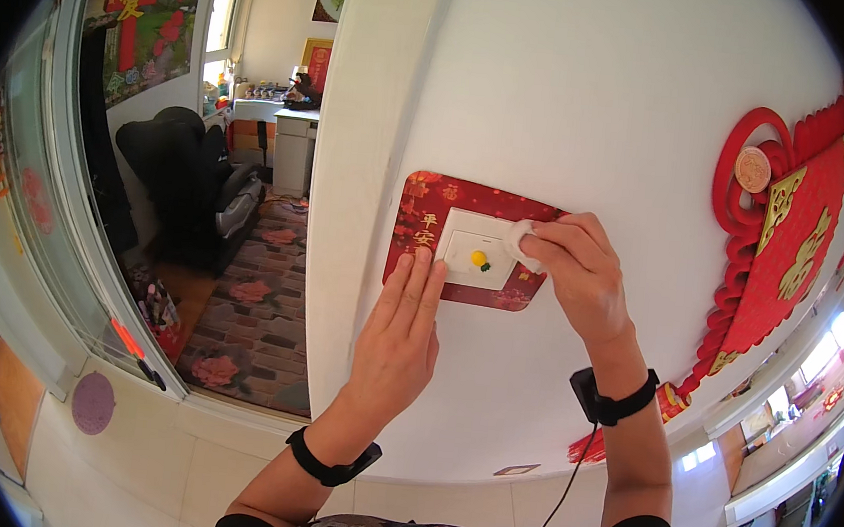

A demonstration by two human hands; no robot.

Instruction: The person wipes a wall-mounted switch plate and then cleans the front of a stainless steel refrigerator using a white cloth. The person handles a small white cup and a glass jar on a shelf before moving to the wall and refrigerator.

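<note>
On the white wall [588,90] is a light switch [460,259], framed by a red decorative switch surround [494,298] that bears writing. A small yellow ornament [478,258] with a green tip sits on the switch. My left hand [397,336] lies flat against the surround's lower left, its fingers stretched upward and holding nothing. Between the thumb and fingers of my right hand [579,270] is a bunched white cloth or wipe [522,244]. It touches the right side of the switch and hides part of its edge.
A red and gold hanging ornament [793,243] is on the wall to the right. Left of the wall edge, a doorway shows a black massage chair [173,181], a patterned floor covering [252,309] and a white desk [295,148]. A cable [560,494] hangs from my right wrist strap [617,401].
</note>
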